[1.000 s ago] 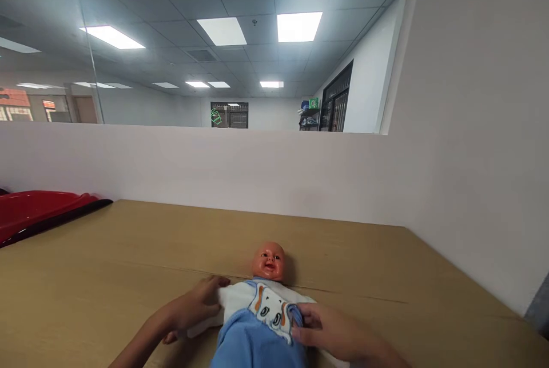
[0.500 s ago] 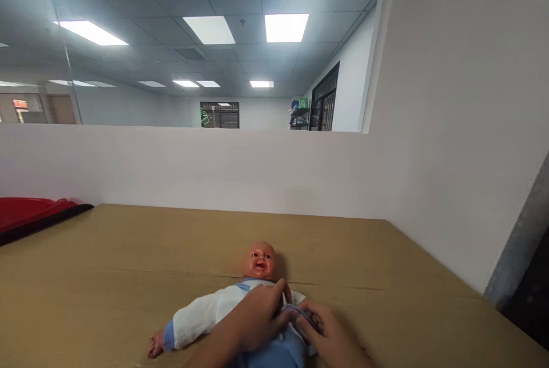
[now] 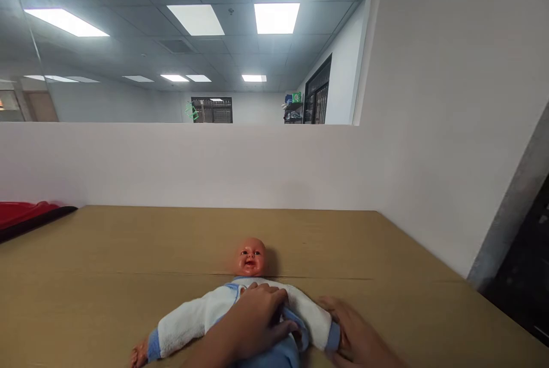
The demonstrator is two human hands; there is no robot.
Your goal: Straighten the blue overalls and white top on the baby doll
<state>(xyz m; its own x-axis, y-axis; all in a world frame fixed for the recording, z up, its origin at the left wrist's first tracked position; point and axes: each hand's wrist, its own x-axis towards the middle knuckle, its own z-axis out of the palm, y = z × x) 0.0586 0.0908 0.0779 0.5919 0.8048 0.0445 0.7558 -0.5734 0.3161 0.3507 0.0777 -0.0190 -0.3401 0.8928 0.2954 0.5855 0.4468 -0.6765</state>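
Note:
A baby doll [image 3: 251, 258] lies on its back with its arms spread, dressed in a white fleecy jacket [image 3: 182, 319] with blue trim and cuffs and blue trousers [image 3: 274, 355]. My left hand [image 3: 261, 316] rests on the doll's chest, its fingers curled on the jacket front and covering part of it. Beside its thumb the blue-edged front flap [image 3: 298, 325] stands loose. My right hand [image 3: 355, 331], slightly blurred, is beside the blue cuff [image 3: 333, 336] at the sleeve's end, with fingers and thumb apart around the doll's partly hidden hand.
The doll lies on a brown table [image 3: 150, 242] that meets a white low wall [image 3: 214, 165] with glass above it. A red object with a black edge [image 3: 32, 214] is at the far left. A white side wall [image 3: 433, 128] rises on the right.
My right hand has left the jacket front and moved right to the doll's cuff. My left hand stays on the chest. The doll's sleeve on that side now shows fully, and the view has shifted slightly.

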